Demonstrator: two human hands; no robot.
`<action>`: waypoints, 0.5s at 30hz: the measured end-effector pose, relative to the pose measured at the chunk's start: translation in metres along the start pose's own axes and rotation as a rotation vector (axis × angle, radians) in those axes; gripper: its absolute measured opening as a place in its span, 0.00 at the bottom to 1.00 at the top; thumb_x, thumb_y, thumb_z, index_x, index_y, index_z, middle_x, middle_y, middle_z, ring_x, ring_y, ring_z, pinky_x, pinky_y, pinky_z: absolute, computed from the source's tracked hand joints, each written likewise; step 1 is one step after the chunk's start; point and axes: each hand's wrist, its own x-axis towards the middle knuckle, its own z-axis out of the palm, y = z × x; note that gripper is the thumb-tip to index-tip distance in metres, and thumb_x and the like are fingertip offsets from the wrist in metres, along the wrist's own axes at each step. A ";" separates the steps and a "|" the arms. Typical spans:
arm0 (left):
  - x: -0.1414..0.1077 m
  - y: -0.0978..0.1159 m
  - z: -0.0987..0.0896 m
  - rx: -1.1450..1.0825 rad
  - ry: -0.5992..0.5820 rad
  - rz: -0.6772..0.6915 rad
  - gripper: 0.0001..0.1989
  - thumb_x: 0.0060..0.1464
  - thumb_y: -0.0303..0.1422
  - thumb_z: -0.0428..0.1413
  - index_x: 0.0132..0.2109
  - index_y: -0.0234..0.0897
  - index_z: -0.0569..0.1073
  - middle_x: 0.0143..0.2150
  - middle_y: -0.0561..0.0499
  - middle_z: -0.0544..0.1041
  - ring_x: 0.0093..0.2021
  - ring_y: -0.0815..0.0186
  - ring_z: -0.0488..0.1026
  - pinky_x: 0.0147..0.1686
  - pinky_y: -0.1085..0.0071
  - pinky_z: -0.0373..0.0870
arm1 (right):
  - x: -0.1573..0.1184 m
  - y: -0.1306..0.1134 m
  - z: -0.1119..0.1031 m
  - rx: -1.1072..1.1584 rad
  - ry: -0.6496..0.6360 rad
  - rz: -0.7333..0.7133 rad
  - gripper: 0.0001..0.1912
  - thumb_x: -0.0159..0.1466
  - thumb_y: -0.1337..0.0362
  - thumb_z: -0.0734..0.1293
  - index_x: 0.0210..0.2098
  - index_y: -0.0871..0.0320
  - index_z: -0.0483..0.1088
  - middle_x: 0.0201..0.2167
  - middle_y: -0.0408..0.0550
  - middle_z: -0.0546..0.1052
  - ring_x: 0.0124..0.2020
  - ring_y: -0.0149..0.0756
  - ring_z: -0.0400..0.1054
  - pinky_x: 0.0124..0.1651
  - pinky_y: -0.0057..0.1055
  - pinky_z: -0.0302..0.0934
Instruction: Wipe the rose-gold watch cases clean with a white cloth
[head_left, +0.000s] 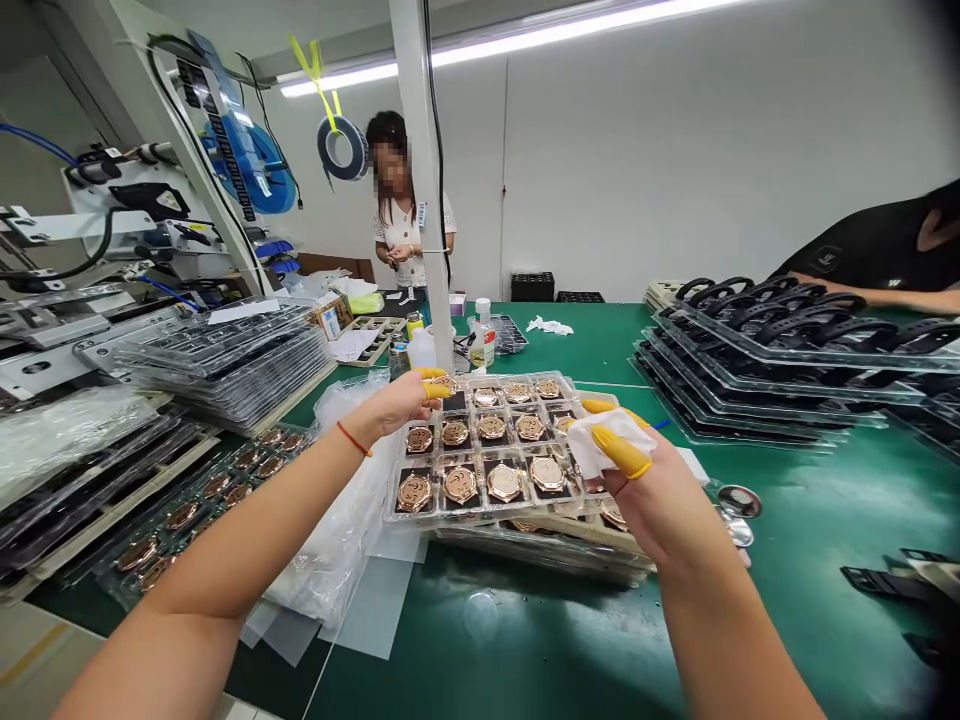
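Yellow finger cots cover some fingertips of both hands. My left hand (pixel 409 400) pinches a small rose-gold watch case (pixel 444 383) over the back left corner of a clear tray. That clear tray (pixel 480 512) holds rows of round rose-gold watch cases in square compartments and lies on a stack of similar trays. At its right side, my right hand (pixel 637 465) grips a white cloth (pixel 600 440) between thumb and fingers. Part of the cloth hangs over the tray's right edge.
Stacked clear trays (pixel 232 370) stand at the left, beside plastic bags (pixel 337 540). Trays with black straps (pixel 787 350) rise at the right. Bottles (pixel 482 335) stand by a white post (pixel 431 180). One person (pixel 405 230) stands behind the table; another's arm shows at the right.
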 end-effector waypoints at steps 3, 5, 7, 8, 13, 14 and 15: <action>0.022 -0.006 0.005 0.207 0.046 -0.018 0.16 0.57 0.29 0.52 0.52 0.29 0.67 0.36 0.46 0.72 0.26 0.72 0.66 0.21 0.78 0.61 | 0.000 -0.001 0.001 0.051 0.049 0.013 0.23 0.49 0.53 0.75 0.40 0.56 0.71 0.31 0.46 0.73 0.24 0.29 0.62 0.22 0.25 0.59; 0.031 -0.008 0.008 0.365 0.067 -0.022 0.16 0.58 0.29 0.53 0.53 0.29 0.67 0.39 0.45 0.73 0.30 0.69 0.70 0.26 0.74 0.67 | 0.000 0.000 0.000 0.076 0.120 -0.018 0.20 0.50 0.53 0.75 0.38 0.56 0.71 0.31 0.46 0.74 0.26 0.31 0.65 0.25 0.26 0.61; 0.037 -0.007 0.006 0.523 0.078 -0.015 0.15 0.58 0.31 0.55 0.51 0.31 0.68 0.44 0.44 0.74 0.38 0.65 0.72 0.37 0.67 0.71 | -0.001 0.000 -0.001 0.073 0.143 -0.047 0.19 0.48 0.54 0.76 0.36 0.55 0.71 0.31 0.46 0.75 0.29 0.33 0.67 0.28 0.27 0.63; 0.038 -0.005 0.003 0.599 0.082 -0.007 0.14 0.59 0.32 0.55 0.50 0.31 0.69 0.47 0.45 0.73 0.43 0.62 0.72 0.42 0.63 0.71 | -0.001 0.000 -0.002 0.060 0.128 -0.043 0.19 0.47 0.54 0.76 0.35 0.55 0.72 0.31 0.47 0.75 0.29 0.34 0.68 0.29 0.28 0.64; 0.035 0.001 -0.025 0.917 0.102 -0.009 0.13 0.61 0.35 0.54 0.49 0.33 0.71 0.52 0.44 0.71 0.53 0.57 0.69 0.53 0.53 0.65 | -0.002 0.001 -0.003 -0.004 0.060 0.009 0.22 0.48 0.54 0.77 0.39 0.54 0.72 0.34 0.47 0.76 0.30 0.33 0.68 0.30 0.28 0.63; 0.033 0.000 -0.030 0.964 0.087 -0.025 0.12 0.60 0.35 0.54 0.49 0.33 0.71 0.51 0.44 0.72 0.52 0.58 0.69 0.52 0.53 0.66 | -0.002 0.003 -0.003 -0.025 0.049 -0.005 0.22 0.49 0.53 0.76 0.41 0.54 0.72 0.35 0.46 0.76 0.31 0.33 0.68 0.32 0.27 0.63; 0.032 -0.002 -0.034 1.003 0.065 -0.040 0.12 0.60 0.35 0.55 0.49 0.33 0.71 0.50 0.44 0.72 0.50 0.58 0.70 0.51 0.53 0.67 | -0.002 0.004 -0.004 -0.053 0.042 -0.023 0.22 0.51 0.52 0.74 0.43 0.53 0.72 0.35 0.46 0.76 0.32 0.33 0.68 0.33 0.27 0.63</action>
